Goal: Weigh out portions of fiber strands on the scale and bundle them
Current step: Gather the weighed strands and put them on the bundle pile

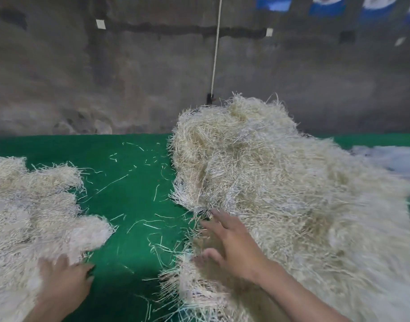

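Note:
A big heap of pale fiber strands [280, 177] covers the right half of the green table [132, 189]. My right hand [232, 249] lies on the heap's near left edge with its fingers spread and straight, touching the strands. A flatter pile of fiber strands [32, 210] lies on the left. My left hand [62, 282] rests on that pile's near edge, blurred, fingers loosely extended and holding nothing I can make out. No scale is in view.
Loose single strands [139, 219] are scattered over the green strip between the two piles. A grey concrete wall [129, 77] rises behind the table, with a white cord [216, 47] hanging down it. Something whitish and blurred [389, 159] lies at the far right.

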Demonstrator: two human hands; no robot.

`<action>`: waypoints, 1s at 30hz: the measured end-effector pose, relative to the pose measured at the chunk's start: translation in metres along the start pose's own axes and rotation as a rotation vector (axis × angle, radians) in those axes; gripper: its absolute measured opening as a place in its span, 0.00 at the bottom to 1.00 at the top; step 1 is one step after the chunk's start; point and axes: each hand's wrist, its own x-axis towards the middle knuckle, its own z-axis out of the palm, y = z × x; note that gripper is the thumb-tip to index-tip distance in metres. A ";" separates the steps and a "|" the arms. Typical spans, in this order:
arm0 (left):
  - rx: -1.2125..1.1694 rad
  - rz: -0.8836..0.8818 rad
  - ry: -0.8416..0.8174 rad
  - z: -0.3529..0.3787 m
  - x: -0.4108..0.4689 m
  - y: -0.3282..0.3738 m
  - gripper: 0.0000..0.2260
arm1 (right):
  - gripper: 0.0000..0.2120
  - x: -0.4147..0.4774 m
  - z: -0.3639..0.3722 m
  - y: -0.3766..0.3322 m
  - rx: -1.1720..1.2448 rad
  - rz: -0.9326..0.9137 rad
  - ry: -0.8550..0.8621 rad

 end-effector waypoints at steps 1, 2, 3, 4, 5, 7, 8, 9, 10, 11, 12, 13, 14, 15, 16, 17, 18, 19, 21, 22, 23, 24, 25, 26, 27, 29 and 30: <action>0.021 -0.008 0.015 -0.011 -0.010 0.005 0.15 | 0.30 -0.009 -0.012 0.012 -0.038 0.020 0.017; 0.026 -0.003 0.027 -0.022 -0.019 0.012 0.14 | 0.30 -0.020 -0.023 0.025 -0.084 0.041 0.029; -0.003 0.024 0.041 -0.033 -0.030 0.023 0.15 | 0.30 -0.032 -0.034 0.038 -0.133 0.063 0.042; -0.073 0.072 0.074 -0.043 -0.040 0.037 0.15 | 0.30 -0.046 -0.046 0.052 -0.179 0.083 0.054; -0.204 0.128 0.131 -0.054 -0.052 0.052 0.14 | 0.31 -0.059 -0.056 0.066 -0.219 0.099 0.065; -0.496 0.240 0.229 -0.081 -0.078 0.088 0.08 | 0.36 -0.084 -0.077 0.096 -0.270 0.144 0.059; -0.618 0.290 0.243 -0.094 -0.093 0.107 0.08 | 0.40 -0.096 -0.087 0.112 -0.283 0.182 0.023; -0.716 0.330 0.227 -0.107 -0.107 0.127 0.08 | 0.44 -0.106 -0.095 0.127 -0.286 0.235 -0.030; -0.798 0.362 0.192 -0.120 -0.120 0.148 0.09 | 0.48 -0.115 -0.103 0.143 -0.278 0.294 -0.084; -0.880 0.390 0.157 -0.131 -0.130 0.165 0.09 | 0.52 -0.120 -0.107 0.155 -0.270 0.349 -0.127; -0.954 0.415 0.121 -0.140 -0.139 0.180 0.09 | 0.56 -0.123 -0.108 0.166 -0.265 0.393 -0.152; -0.996 0.437 0.094 -0.150 -0.147 0.196 0.07 | 0.60 -0.126 -0.108 0.175 -0.249 0.421 -0.155; -1.011 0.457 0.075 -0.159 -0.156 0.212 0.06 | 0.62 -0.128 -0.105 0.182 -0.219 0.434 -0.144; -1.021 0.471 0.064 -0.166 -0.164 0.227 0.06 | 0.64 -0.130 -0.100 0.187 -0.178 0.434 -0.119; -1.041 0.476 0.052 -0.172 -0.172 0.241 0.05 | 0.65 -0.131 -0.094 0.190 -0.134 0.424 -0.075; -1.059 0.471 0.042 -0.176 -0.179 0.255 0.05 | 0.65 -0.132 -0.086 0.192 -0.097 0.404 -0.022; -1.070 0.461 0.037 -0.181 -0.185 0.268 0.06 | 0.64 -0.132 -0.079 0.194 -0.067 0.381 0.024; -1.086 0.450 0.034 -0.184 -0.190 0.280 0.10 | 0.64 -0.131 -0.073 0.197 -0.044 0.365 0.058; -1.165 0.445 0.012 -0.188 -0.200 0.303 0.18 | 0.61 -0.128 -0.068 0.203 -0.009 0.362 0.096; -1.224 0.440 -0.018 -0.190 -0.206 0.314 0.25 | 0.57 -0.126 -0.069 0.206 0.000 0.371 0.107; -1.281 0.430 -0.063 -0.192 -0.212 0.326 0.33 | 0.51 -0.124 -0.073 0.206 0.003 0.376 0.124; -1.288 0.420 -0.088 -0.193 -0.218 0.337 0.42 | 0.42 -0.123 -0.079 0.205 -0.002 0.372 0.155; -1.220 0.426 -0.069 -0.194 -0.224 0.348 0.50 | 0.33 -0.121 -0.087 0.201 -0.005 0.354 0.193; -1.125 0.437 -0.014 -0.194 -0.229 0.359 0.55 | 0.26 -0.120 -0.096 0.196 -0.008 0.323 0.229; -1.058 0.440 0.049 -0.194 -0.234 0.369 0.58 | 0.23 -0.119 -0.105 0.191 -0.009 0.285 0.265; -1.037 0.406 0.181 -0.200 -0.241 0.385 0.62 | 0.20 -0.118 -0.123 0.180 0.006 0.187 0.377; -1.066 0.377 0.273 -0.206 -0.243 0.391 0.63 | 0.18 -0.117 -0.132 0.176 0.032 0.139 0.452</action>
